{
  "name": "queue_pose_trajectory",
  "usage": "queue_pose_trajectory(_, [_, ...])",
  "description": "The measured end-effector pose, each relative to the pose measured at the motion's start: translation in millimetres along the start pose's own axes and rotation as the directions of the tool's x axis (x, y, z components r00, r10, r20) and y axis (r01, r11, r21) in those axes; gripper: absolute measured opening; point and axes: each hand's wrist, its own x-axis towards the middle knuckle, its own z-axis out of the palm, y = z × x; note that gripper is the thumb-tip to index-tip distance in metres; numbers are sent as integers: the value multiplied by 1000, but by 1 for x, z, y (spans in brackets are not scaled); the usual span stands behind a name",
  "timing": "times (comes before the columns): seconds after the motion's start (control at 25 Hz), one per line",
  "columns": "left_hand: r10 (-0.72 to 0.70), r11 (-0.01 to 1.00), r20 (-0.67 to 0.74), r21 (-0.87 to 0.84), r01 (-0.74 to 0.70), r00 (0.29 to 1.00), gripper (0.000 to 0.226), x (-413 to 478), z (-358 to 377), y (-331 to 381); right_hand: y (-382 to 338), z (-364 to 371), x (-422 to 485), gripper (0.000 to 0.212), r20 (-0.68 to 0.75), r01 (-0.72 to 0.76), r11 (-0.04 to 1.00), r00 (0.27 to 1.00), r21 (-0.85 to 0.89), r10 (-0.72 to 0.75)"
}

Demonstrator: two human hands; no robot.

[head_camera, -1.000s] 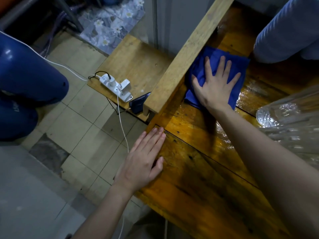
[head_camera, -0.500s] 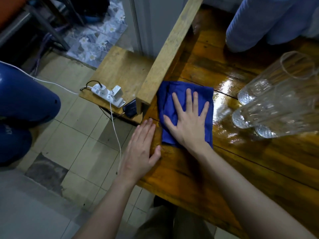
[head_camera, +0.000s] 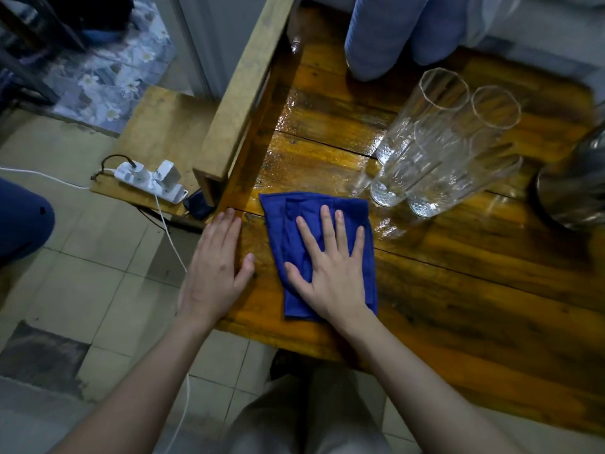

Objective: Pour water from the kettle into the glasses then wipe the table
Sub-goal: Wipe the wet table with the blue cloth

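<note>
A folded blue cloth (head_camera: 288,221) lies near the front left corner of the wet wooden table (head_camera: 458,290). My right hand (head_camera: 330,270) presses flat on the cloth with fingers spread. Flat on the table's left edge rests my left hand (head_camera: 216,267), fingers straight, holding nothing. Tall clear glasses (head_camera: 435,149) stand close together behind and to the right of the cloth. The metal kettle (head_camera: 576,188) shows only partly at the right edge.
A raised wooden rail (head_camera: 242,93) runs along the table's left side. A white power strip (head_camera: 150,180) and a dark phone (head_camera: 198,204) sit on a low wooden shelf at left. Blue-clad legs (head_camera: 393,31) are at the table's far end. Tiled floor lies below.
My right hand has dragged the blue cloth from the far left part of the table toward me, to the front left corner. My left hand stays on the table edge.
</note>
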Motion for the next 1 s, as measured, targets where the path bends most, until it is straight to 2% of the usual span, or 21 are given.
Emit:
queue_pose_trajectory(0.36, [-20, 1000, 19, 13, 20, 1000, 64, 0, -2, 0, -18, 1, 66, 81, -41, -202, 979, 978, 29, 203])
queue_pose_trajectory(0.76, [-21, 1000, 7, -15, 21, 1000, 63, 2, 0, -1, 1, -11, 202, 83, -44, -200, 980, 979, 16, 200])
queue_pose_trajectory(1.0, [-32, 999, 9, -31, 32, 999, 64, 3, -1, 2, 2, -16, 237, 84, -27, -217, 976, 976, -14, 217])
